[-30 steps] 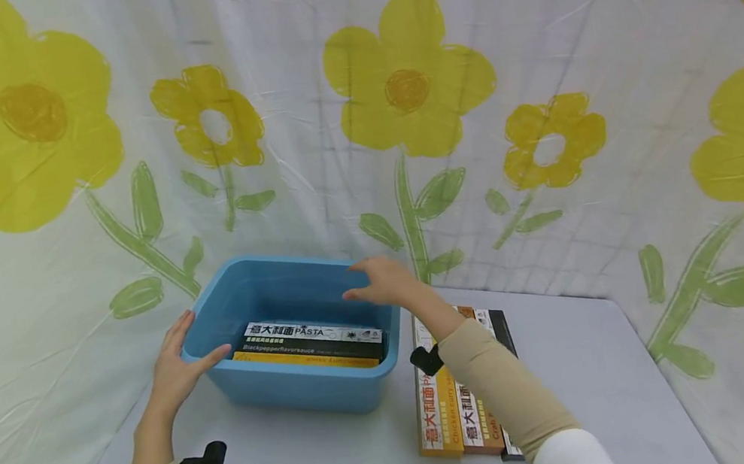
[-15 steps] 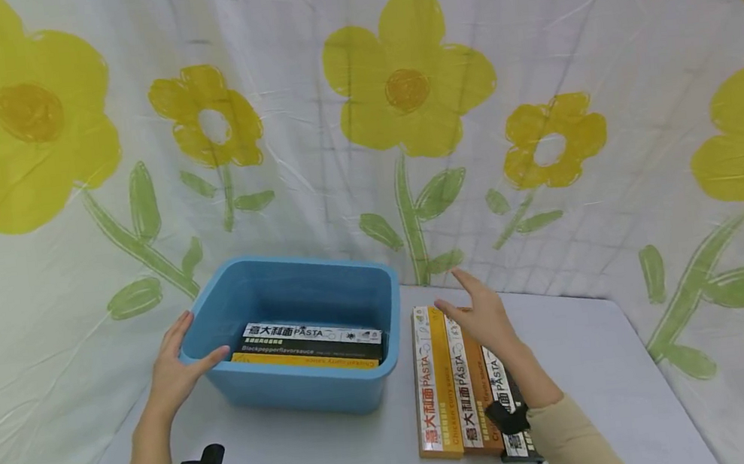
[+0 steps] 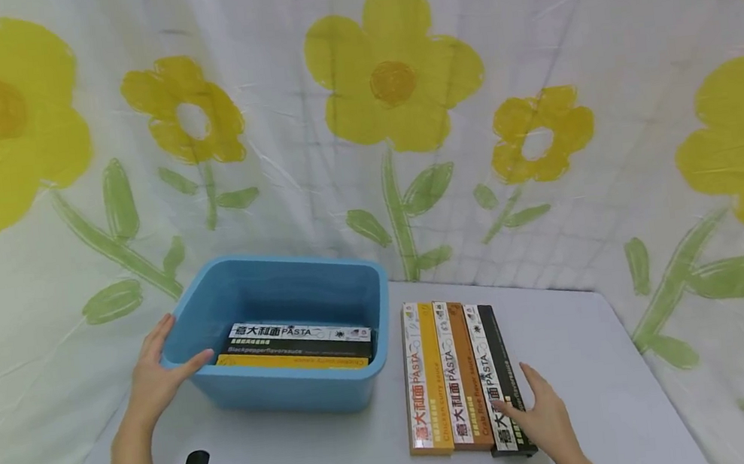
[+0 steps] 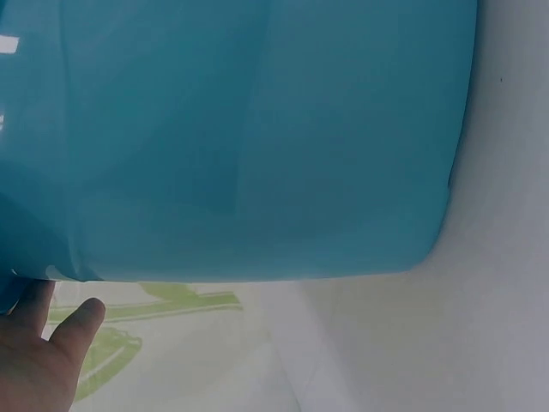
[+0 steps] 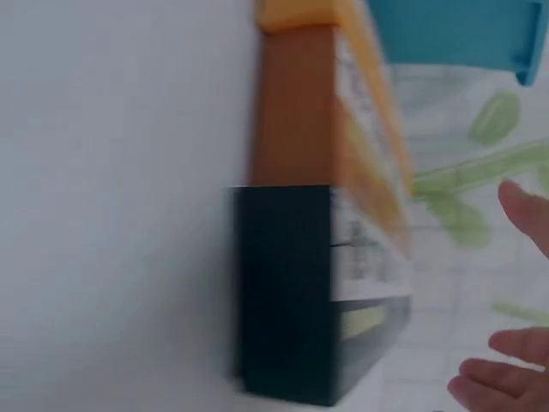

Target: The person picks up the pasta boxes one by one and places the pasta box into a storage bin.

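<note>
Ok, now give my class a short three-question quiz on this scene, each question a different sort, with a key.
1. Count: How many boxes lie on the table beside the tub?
2. True or false: The right grip is inside the tub.
3. Fill the gap: In the tub, the yellow box lies in front of a ____ one.

Key:
1. Three.
2. False; it is by the black box on the table.
3. Black, the rear box.
</note>
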Demonstrator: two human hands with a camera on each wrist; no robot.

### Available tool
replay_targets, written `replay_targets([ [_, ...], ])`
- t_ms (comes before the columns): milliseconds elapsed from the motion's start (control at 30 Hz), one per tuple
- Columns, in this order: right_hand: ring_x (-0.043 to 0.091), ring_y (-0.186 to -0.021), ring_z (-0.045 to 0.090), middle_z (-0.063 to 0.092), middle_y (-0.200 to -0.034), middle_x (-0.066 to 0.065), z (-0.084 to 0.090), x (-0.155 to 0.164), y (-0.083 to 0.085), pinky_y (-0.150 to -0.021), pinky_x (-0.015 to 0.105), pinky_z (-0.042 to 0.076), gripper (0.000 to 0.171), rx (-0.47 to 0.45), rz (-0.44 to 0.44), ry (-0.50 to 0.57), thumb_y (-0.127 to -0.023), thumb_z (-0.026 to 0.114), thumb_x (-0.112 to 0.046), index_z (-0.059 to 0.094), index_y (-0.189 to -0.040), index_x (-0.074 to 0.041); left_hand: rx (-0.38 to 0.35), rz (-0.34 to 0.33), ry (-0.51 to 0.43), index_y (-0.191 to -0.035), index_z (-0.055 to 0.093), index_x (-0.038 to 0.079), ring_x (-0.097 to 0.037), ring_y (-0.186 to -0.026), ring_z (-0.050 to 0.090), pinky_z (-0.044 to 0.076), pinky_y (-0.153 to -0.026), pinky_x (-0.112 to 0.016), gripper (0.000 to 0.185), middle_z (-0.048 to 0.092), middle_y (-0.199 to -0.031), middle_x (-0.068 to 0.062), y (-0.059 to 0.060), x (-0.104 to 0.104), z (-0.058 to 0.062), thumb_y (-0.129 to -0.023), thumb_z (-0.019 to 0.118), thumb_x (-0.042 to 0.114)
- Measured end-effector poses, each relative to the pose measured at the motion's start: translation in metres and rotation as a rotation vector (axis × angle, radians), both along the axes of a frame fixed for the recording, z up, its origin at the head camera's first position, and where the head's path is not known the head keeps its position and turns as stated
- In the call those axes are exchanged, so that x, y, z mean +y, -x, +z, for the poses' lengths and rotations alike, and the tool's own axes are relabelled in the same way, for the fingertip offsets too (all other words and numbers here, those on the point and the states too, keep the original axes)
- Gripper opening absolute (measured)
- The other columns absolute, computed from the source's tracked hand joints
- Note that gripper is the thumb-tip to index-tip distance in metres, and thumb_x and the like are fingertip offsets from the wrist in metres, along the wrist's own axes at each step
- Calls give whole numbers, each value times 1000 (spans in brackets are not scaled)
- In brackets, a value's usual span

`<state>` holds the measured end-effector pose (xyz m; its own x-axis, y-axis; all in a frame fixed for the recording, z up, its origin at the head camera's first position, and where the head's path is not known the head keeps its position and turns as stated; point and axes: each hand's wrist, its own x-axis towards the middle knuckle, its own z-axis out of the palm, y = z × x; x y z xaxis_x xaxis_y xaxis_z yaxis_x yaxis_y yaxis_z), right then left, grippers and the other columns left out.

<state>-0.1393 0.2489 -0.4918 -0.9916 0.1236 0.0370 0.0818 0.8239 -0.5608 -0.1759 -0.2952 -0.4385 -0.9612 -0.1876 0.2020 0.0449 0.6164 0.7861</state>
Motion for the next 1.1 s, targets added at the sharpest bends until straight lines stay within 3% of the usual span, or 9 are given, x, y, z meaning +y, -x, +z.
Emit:
replay_targets([
  [133, 49, -119, 25, 25, -132, 35, -29, -3, -15, -93, 58, 28, 115, -92, -28, 2, -58, 71, -57, 18, -134, 13, 5, -3, -3, -143, 11, 13, -43, -128, 6, 15, -87, -71, 87, 6, -146, -14, -3, -3, 1, -78, 65, 34],
  [267, 49, -118, 27, 25, -130, 38, -48, -9, -23, -93, 55, 30, 123, -113, -50, 50, -53, 74, -56, 14, -132, 17, 8, -12, -20, -143, 10, 14, -41, -129, 3, 11, -88, -71, 86, 5, -147, -13, -5, -5, 1, -79, 65, 31],
  [433, 50, -115, 30, 25, -129, 38, -49, -4, -27, -92, 55, 30, 122, -136, -135, 111, -49, 81, -46, 16, -132, 17, 2, -9, -21, -143, 11, 15, -41, -130, 3, 11, -88, -71, 86, 5, -146, -13, -4, -4, 0, -78, 65, 33],
  [633, 50, -110, 37, 32, -126, 38, -48, 16, -25, -89, 56, 34, 108, -137, -202, 99, -55, 80, -25, 17, -133, 14, 13, -11, -32, -143, 11, 14, -40, -130, 3, 11, -88, -71, 86, 5, -146, -14, -3, -2, -1, -78, 65, 31],
  [867, 51, -109, 38, 33, -124, 39, -57, 19, -25, -87, 56, 35, 114, -106, -267, 129, -54, 78, -47, 22, -132, 14, 10, -21, -34, -143, 10, 14, -40, -130, 3, 12, -88, -71, 86, 4, -147, -12, -4, -3, 1, -79, 65, 31],
  [1100, 47, -103, 45, 41, -120, 36, -66, 21, -25, -83, 54, 37, 102, -38, -347, 199, -52, 81, -38, 34, -130, 8, 0, -22, -51, -143, 10, 14, -40, -129, 4, 12, -88, -71, 86, 4, -147, -12, -3, -1, 0, -79, 65, 30],
])
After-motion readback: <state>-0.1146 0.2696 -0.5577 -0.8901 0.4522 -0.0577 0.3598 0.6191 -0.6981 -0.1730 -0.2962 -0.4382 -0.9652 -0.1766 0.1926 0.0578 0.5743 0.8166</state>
